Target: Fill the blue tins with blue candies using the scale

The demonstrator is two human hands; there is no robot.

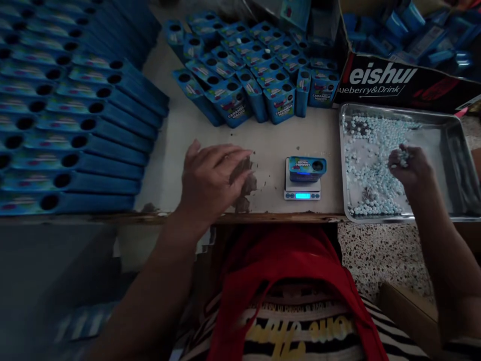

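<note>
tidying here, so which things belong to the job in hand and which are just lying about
Part of the job:
right hand holding pale pellets
metal tray of pellets
digital scale
blue container on it
probably the other blue containers

Apparently just lying about:
brown box at lower right
dark specks

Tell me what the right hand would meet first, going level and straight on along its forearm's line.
The right hand would likely meet the far rim of the metal tray; if it is higher, the black box behind. The hand's height is unclear.
</note>
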